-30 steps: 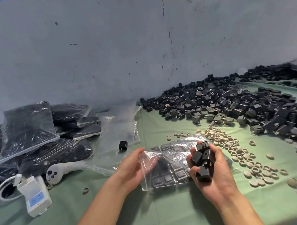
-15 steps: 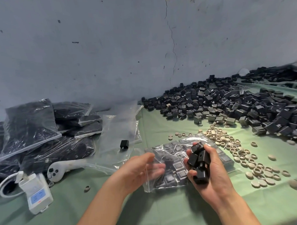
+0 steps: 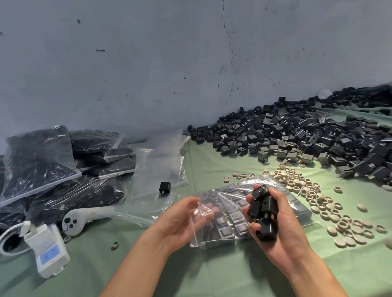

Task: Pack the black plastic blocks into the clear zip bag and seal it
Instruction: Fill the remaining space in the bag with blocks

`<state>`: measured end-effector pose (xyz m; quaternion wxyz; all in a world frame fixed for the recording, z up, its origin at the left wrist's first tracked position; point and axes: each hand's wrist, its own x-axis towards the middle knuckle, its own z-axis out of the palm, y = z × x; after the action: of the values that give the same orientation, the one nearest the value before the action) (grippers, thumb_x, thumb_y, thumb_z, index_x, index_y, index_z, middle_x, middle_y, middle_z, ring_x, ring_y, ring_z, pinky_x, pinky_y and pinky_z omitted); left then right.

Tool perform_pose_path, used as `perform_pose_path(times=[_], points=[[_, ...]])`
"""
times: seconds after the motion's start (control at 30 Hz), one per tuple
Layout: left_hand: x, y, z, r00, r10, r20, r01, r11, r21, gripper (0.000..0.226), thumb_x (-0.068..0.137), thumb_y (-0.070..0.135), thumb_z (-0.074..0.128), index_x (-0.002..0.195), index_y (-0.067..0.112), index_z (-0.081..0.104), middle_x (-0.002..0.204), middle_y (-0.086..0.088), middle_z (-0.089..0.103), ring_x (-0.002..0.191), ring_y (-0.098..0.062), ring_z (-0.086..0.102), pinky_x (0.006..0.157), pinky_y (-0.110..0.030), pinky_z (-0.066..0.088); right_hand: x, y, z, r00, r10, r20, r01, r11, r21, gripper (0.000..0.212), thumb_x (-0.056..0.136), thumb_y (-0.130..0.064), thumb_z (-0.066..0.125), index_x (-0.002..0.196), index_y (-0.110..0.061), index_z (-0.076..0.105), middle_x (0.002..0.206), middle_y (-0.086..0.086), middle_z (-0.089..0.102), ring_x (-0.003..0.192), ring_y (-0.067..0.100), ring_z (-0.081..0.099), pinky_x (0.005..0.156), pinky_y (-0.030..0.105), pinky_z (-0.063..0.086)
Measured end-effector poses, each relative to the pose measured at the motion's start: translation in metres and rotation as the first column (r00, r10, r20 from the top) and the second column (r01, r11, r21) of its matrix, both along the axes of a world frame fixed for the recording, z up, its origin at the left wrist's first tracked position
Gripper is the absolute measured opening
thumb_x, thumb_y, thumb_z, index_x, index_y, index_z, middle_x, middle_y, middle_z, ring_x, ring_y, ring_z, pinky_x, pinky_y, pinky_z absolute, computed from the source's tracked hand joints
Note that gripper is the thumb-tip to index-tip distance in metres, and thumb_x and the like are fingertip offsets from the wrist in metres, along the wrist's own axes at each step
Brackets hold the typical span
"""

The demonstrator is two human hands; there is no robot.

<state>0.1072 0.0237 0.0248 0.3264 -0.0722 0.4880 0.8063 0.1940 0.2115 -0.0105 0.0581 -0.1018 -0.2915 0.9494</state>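
- right hand (image 3: 282, 225) is palm-up with the fingers curled around a stack of black plastic blocks (image 3: 262, 210), four or so, held just above the bag
- clear zip bag (image 3: 229, 227) lies on the green surface (image 3: 217, 281), toward the middle of the near edge, already partly filled with blocks laid flat in rows
- left hand (image 3: 182, 220) has the bag's left end pinched between thumb and fingers, with the plastic lifted a bit and the fingertips showing through the film
- can't tell if the zip strip is open or closed from here
- big loose pile of blocks (image 3: 312, 139) runs along the far edge into the far right corner
- beige rings and discs (image 3: 314, 199) are scattered between that pile and the bag, some just beside the bag's right side
- filled bags (image 3: 46, 164) are stacked at the left edge against the wall
- a few empty clear bags (image 3: 160, 167) lie next to them with a single block (image 3: 165, 187) sitting on top
- white controller (image 3: 75, 220) and a white box with a blue label (image 3: 50, 253) sit near the left corner, cable attached to the box
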Motion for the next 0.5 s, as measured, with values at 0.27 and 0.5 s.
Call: perform_pose_path(times=[0.27, 0.5], points=[[0.029, -0.007, 0.005, 0.426, -0.211, -0.879, -0.622, 0.638, -0.455, 0.021, 0.098, 0.034, 0.054, 0.119, 0.037, 0.052, 0.097, 0.013, 0.061, 0.083, -0.001, 0.061, 0.066, -0.013, 0.047, -0.006, -0.008, 0.006, 1.000, 0.011, -0.029, -0.004, 0.969, 0.247, 0.046, 0.080, -0.043, 0.071, 0.111, -0.010, 0.063, 0.094, 0.008, 0.069, 0.068, 0.015, 0.058, 0.035, 0.021, 0.036], [0.049, 0.032, 0.006, 0.612, -0.258, -0.747, -0.160, 0.885, -0.437, 0.023, 0.095, 0.034, 0.063, 0.118, 0.034, 0.060, 0.103, 0.005, 0.062, 0.083, -0.006, 0.068, 0.077, -0.024, 0.055, -0.010, -0.029, 0.008, 0.996, -0.026, -0.088, 0.073, 0.803, 0.591, 0.038, 0.080, -0.054, 0.072, 0.107, -0.028, 0.071, 0.084, 0.008, 0.065, 0.059, 0.011, 0.052, 0.041, 0.025, 0.034]])
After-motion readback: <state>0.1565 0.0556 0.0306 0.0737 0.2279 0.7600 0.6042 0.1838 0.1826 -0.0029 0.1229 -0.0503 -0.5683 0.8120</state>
